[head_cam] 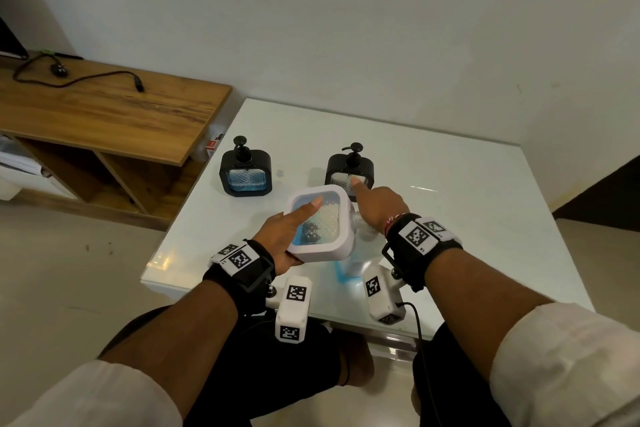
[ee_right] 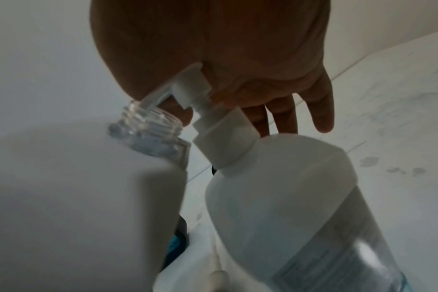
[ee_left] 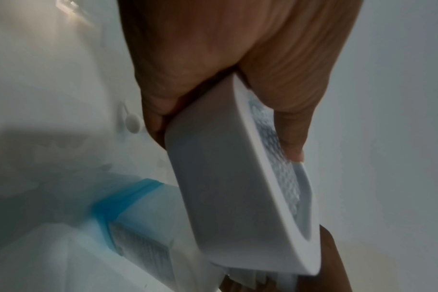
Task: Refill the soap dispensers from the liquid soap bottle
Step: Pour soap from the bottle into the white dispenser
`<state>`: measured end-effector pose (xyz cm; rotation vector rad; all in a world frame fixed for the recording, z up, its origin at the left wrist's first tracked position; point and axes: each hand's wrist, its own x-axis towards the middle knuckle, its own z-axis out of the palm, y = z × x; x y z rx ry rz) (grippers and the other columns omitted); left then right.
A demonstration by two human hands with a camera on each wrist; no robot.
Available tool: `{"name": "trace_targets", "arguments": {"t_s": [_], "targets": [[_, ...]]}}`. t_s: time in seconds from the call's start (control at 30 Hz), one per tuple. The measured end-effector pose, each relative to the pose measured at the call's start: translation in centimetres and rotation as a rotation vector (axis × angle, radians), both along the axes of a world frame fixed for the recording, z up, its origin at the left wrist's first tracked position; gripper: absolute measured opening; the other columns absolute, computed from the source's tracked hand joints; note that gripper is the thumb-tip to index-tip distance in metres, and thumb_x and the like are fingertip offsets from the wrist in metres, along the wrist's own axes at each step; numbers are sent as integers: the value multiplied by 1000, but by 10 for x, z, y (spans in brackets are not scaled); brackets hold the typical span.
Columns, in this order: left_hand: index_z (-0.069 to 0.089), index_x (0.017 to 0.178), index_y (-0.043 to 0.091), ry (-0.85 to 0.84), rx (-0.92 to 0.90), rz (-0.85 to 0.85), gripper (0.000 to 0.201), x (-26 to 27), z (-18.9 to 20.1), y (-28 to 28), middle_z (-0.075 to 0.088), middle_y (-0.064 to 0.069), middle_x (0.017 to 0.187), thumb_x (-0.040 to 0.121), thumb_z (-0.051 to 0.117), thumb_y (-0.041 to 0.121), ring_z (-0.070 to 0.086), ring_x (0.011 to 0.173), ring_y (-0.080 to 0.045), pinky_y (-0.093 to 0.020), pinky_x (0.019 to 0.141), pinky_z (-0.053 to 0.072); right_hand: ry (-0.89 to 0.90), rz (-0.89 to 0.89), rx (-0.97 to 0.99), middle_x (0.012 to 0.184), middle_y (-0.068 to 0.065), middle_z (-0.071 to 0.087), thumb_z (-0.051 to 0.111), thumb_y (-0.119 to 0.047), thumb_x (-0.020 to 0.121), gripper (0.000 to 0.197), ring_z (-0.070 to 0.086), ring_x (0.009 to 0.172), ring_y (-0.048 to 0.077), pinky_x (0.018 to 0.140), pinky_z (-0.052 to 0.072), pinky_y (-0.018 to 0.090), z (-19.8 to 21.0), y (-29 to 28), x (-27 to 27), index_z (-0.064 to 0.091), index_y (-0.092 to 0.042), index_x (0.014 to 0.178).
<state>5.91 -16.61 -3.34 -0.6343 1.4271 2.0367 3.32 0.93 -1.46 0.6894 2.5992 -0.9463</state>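
My left hand grips a white square dispenser, tilted, with the thumb across its clear window. Its pump is off, and the bare threaded neck points toward the liquid soap bottle. That white bottle with a blue base stands on the table below my right hand. The palm presses on the bottle's pump head with the fingers held straight. The pump's nozzle reaches into the open neck. Two black dispensers stand behind: the left one holds blue liquid, the right one is partly hidden by my index finger.
The white glass table stands against a wall, with wet spots on its top. A wooden shelf unit with a black cable stands to the left. A small white round part lies on the table.
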Motion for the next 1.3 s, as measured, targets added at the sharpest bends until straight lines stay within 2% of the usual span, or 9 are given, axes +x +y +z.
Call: {"name": "trace_targets", "arguments": {"t_s": [0.17,0.43,0.57,0.7,0.77,0.93,1.13,1.23,1.3], "targets": [[67,116,17,1,9,3,59,0,1,0,73,-16,120,63,85,38,69,109,-37,-62,99,52,41,26,-27,127,17,59,24,-59,99,69,54,114,31,92,37,33,5,-1,1,59,-6,125],[67,125,16,1,4,-3,76,-1,-1,-1,73,-16,121,56,88,40,69,113,-38,-62,97,53,-26,9,-34,133,16,56,28,-61,98,69,53,118,31,97,37,34,1,-2,0,53,-7,134],[67,125,15,5,-3,11,77,2,0,-1,73,-16,122,54,89,39,69,113,-39,-65,99,51,17,2,-62,128,15,59,27,-60,99,68,54,115,30,94,37,33,0,-1,0,58,-6,128],[66,125,16,11,-1,17,78,2,1,-1,73,-15,123,54,88,40,68,115,-38,-63,99,52,56,10,-142,132,16,57,23,-56,101,67,52,117,30,101,35,34,4,-1,-2,58,-5,128],[68,124,16,15,1,20,77,1,1,0,73,-15,123,53,87,40,67,116,-37,-63,99,52,38,0,-156,133,16,56,25,-54,102,66,52,115,28,99,34,32,3,1,-3,57,-4,130],[68,120,17,6,6,3,71,0,-1,0,73,-16,121,55,88,39,69,113,-38,-63,98,52,-41,-24,-126,136,16,55,30,-55,100,66,51,123,32,102,35,34,-6,2,-3,54,-4,134],[68,116,17,6,16,3,65,2,1,-1,73,-15,121,56,86,38,68,114,-38,-63,101,51,51,-37,-131,124,16,62,27,-58,99,68,56,111,30,90,37,33,-2,5,-3,62,-4,123],[69,116,17,27,20,1,66,1,2,1,74,-15,120,57,86,39,70,105,-35,-62,101,51,60,-46,-97,124,16,62,27,-57,100,68,57,111,30,90,37,33,-2,7,-3,62,-4,123],[69,118,17,29,17,-6,68,0,2,2,74,-15,119,57,86,39,70,100,-34,-62,101,51,32,-55,-53,123,15,62,28,-56,99,66,56,104,29,86,38,32,-5,6,-2,61,-5,123]]}}
